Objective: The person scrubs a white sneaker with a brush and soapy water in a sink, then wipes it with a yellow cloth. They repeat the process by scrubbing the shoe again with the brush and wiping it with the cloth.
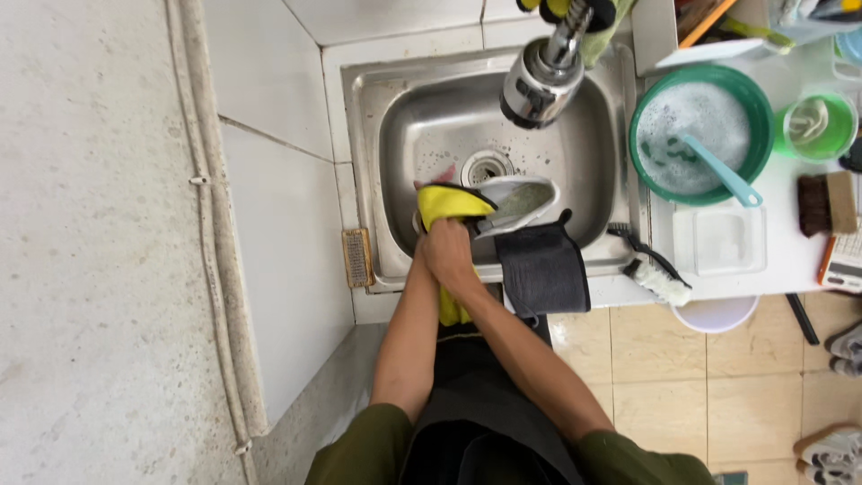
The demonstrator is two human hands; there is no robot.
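Observation:
Over the steel sink (395, 135) both my hands meet near its front edge. My right hand (451, 256) is closed on a yellow cloth (449, 205) and presses it against the heel end of a white and grey shoe (521, 199) that lies on its side in the basin. My left hand (429, 186) is mostly hidden under the cloth. Only its fingertips show beyond the cloth, against the shoe's end. A dark grey fabric piece (543, 269) hangs over the sink's front rim, right of my hands.
A chrome faucet head (541, 79) hangs over the basin above the drain (485, 166). On the counter to the right: a green bowl of suds (759, 112) with a blue-handled brush (723, 171), a green cup (840, 130), a clear box (718, 238), two brushes (654, 269) (826, 203).

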